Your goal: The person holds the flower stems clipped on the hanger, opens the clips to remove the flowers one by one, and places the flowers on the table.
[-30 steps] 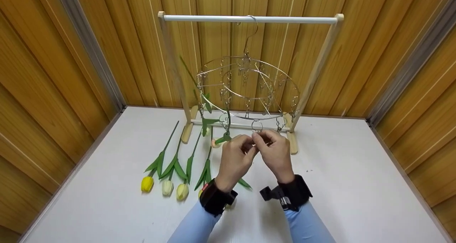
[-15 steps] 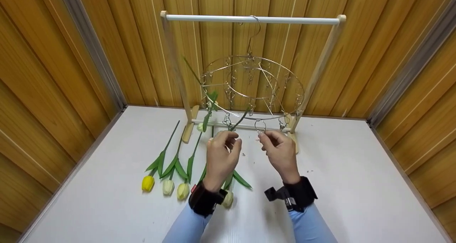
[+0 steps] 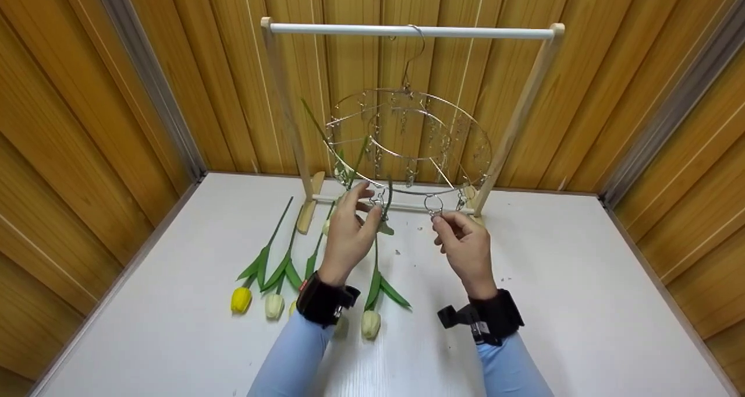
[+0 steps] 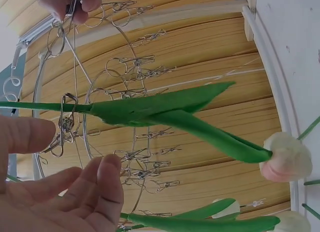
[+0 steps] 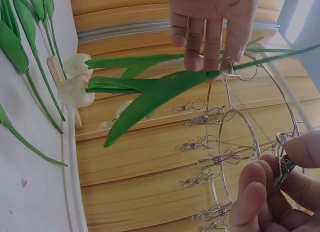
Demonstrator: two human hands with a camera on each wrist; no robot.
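A round wire hanger (image 3: 419, 194) with several metal clips hangs in front of me. In the head view my left hand (image 3: 348, 228) is at its front left rim, fingers spread apart. Beside its thumb, in the left wrist view, a clip (image 4: 67, 124) hangs on the stem of a pale tulip (image 4: 140, 109), which dangles bloom down. Another clipped tulip (image 4: 200, 223) hangs lower in that view. My right hand (image 3: 465, 245) pinches an unloaded clip (image 5: 285, 169) below its small ring, at the hanger's front. The left palm hides part of the hanging stems in the head view.
The hanger hooks over the white bar (image 3: 349, 30) of a wooden-legged rack. Tulips lie on the white table to the left: a yellow tulip (image 3: 241, 300), a white tulip (image 3: 274, 307), and others. A pale tulip (image 3: 371, 325) lies between my forearms. Wood-patterned walls (image 3: 233, 94) enclose the table.
My left hand has parted from the right one and moved left and up to the clipped tulip. The right hand still pinches its clip, having shifted slightly right.
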